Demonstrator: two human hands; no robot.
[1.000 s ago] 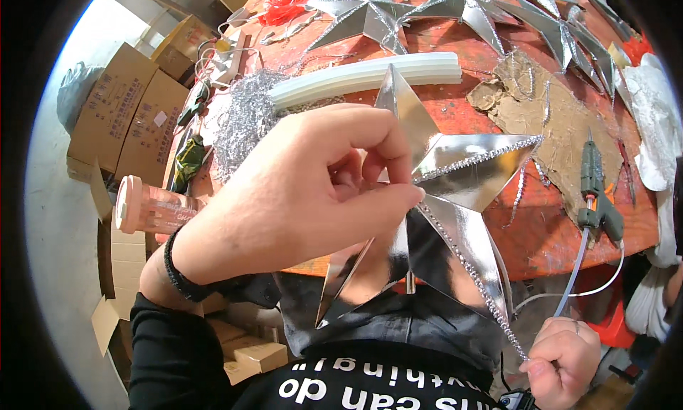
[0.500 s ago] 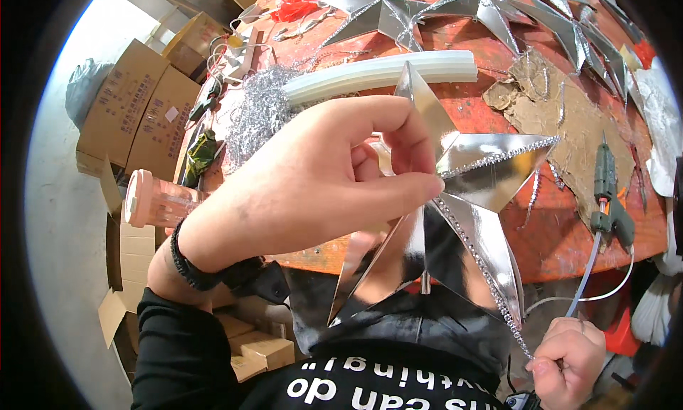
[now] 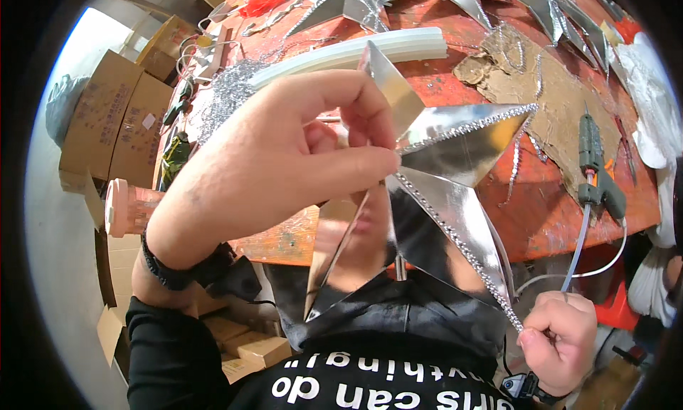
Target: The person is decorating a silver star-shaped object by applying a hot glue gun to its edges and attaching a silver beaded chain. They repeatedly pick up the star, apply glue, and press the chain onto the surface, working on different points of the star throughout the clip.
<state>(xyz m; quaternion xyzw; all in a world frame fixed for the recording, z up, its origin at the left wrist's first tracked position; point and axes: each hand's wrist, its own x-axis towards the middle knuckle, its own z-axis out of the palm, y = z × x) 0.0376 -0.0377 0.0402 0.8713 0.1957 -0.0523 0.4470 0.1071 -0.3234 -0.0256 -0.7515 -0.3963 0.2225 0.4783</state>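
A shiny silver five-pointed star (image 3: 455,143) with folded facets stands in front of me, over the table's near edge. My left hand (image 3: 284,154) reaches across it, thumb and forefinger pinched on a rhinestone chain at the star's centre; the fingers hide that end. From there the rhinestone chain (image 3: 455,237) runs along a ridge to the lower right point. Just past that point my right hand (image 3: 560,339) grips the chain's other end, closed in a fist. Another sparkling strand lies along the ridge of the right-hand point.
A green glue gun (image 3: 597,164) with a cord stands at the right of the red table (image 3: 541,228), beside torn cardboard (image 3: 548,90). Translucent glue sticks (image 3: 356,54) and a silver chain pile (image 3: 228,93) lie beyond the star. More silver stars (image 3: 348,4) sit farther back; cartons (image 3: 99,118) stand left.
The whole view has shifted, so the star and table appear farther left and higher. My right hand is closer to the star's lower right point, with less chain showing past it. Both grips continue.
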